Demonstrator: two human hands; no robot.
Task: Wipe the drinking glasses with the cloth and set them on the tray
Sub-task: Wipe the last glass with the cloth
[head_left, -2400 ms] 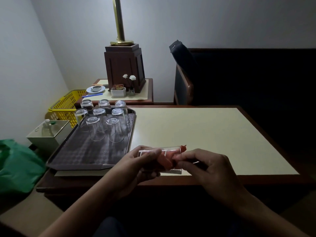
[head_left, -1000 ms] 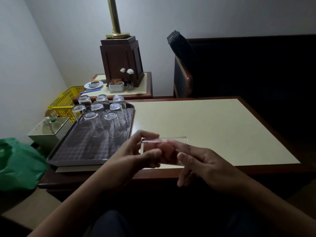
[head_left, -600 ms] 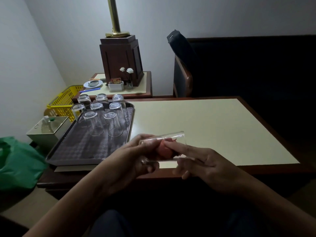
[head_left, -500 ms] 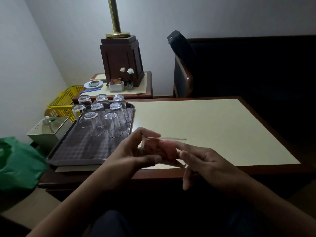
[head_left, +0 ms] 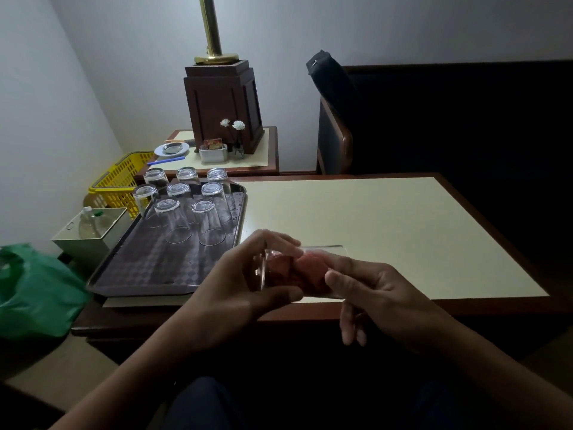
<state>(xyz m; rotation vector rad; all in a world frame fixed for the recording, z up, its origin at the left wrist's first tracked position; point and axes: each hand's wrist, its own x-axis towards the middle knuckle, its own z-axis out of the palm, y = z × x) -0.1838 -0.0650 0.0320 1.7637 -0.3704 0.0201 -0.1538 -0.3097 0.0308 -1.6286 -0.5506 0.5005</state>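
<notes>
Red cloth point(head_left: 311, 270) is packed inside the glass point(head_left: 288, 268), which lies on its side over the table's point(head_left: 372, 218) near edge. Its long axis runs left to right, mouth toward the right hand point(head_left: 381, 296). That hand pinches the cloth, and the left hand point(head_left: 235, 290) grips the base end. The tray point(head_left: 148, 268) sits forward-left, so the left hand is nearer and looks best placed for the set-down.
</notes>
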